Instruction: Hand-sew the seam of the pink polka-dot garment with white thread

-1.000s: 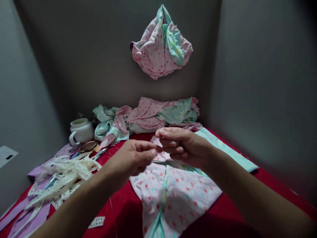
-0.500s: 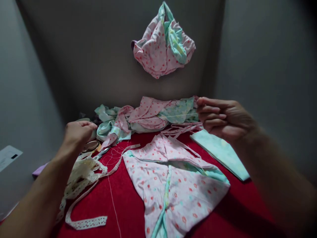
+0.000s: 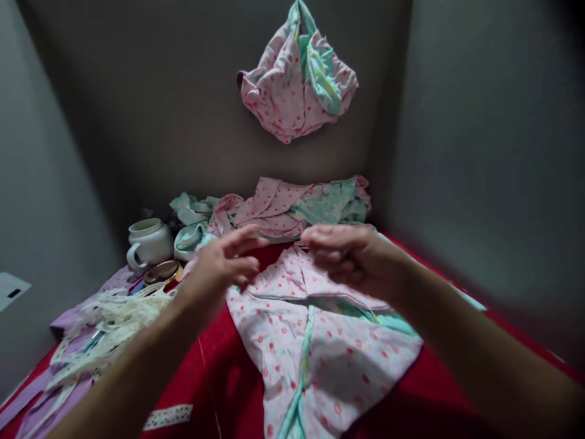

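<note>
My left hand (image 3: 228, 262) hovers above the left upper edge of the pink dotted fabric piece (image 3: 338, 360), its fingers apart and nothing visible in them. Over the top of the same piece is my right hand (image 3: 345, 250), fingertips pressed together; whatever they pinch is too small and blurred to make out. The fabric piece lies on a red cloth (image 3: 219, 360), with mint green trim down its middle and a gap across it. A thin pale thread (image 3: 208, 372) runs over the red cloth to its left.
White lace (image 3: 119, 317) and purple fabric (image 3: 27, 396) lie at the left, near a white mug (image 3: 150, 242) and a brown round item (image 3: 162, 272). Crumpled pink and mint fabrics (image 3: 274, 207) line the back wall. A dotted cloth bundle (image 3: 292, 85) hangs above.
Both hands have come inward from far apart to above the fabric piece. My left hand has opened from a pinch. The thread stretched between them no longer shows.
</note>
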Demonstrator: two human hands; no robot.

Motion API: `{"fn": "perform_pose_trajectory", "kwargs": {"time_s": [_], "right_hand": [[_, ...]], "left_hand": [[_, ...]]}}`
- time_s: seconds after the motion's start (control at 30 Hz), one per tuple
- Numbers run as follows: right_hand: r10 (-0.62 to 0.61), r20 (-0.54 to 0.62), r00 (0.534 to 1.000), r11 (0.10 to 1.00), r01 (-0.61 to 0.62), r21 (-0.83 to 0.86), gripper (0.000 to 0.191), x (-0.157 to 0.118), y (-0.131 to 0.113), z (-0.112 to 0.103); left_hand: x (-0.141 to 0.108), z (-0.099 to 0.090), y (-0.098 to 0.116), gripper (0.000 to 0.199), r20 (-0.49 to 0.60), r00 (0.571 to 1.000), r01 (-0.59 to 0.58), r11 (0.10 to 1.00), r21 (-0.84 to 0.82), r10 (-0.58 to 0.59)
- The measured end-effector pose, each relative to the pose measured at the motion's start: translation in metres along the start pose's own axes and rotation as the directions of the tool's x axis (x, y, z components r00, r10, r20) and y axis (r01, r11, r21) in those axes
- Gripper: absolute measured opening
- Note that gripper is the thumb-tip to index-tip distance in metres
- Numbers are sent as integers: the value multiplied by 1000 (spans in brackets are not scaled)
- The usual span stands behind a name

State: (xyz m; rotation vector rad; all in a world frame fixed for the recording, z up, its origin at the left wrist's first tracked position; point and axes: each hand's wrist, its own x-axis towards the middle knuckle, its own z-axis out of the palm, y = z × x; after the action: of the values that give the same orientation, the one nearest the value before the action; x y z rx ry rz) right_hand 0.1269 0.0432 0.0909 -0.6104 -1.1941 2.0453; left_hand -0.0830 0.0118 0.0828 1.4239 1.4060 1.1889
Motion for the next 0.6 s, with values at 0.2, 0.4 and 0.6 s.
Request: {"fn": "perform_pose_trajectory", "kwargs": {"time_s": [0.2,0.4,0.6], "right_hand": [[30,24,999,1000,-29,-8,12,13,31,17],[4,-255,967,966,-70,-251,17,23,26,-14],[93,-195,976,955,-143,-261,23,28,33,-24]], "left_hand": [[-23,41,-5,24,461,867,294,941,-166,-190],[0,25,-26,16,203,955,225,974,-14,-217],[29,-30,-24,26,-107,992,103,929,357,-69]]}}
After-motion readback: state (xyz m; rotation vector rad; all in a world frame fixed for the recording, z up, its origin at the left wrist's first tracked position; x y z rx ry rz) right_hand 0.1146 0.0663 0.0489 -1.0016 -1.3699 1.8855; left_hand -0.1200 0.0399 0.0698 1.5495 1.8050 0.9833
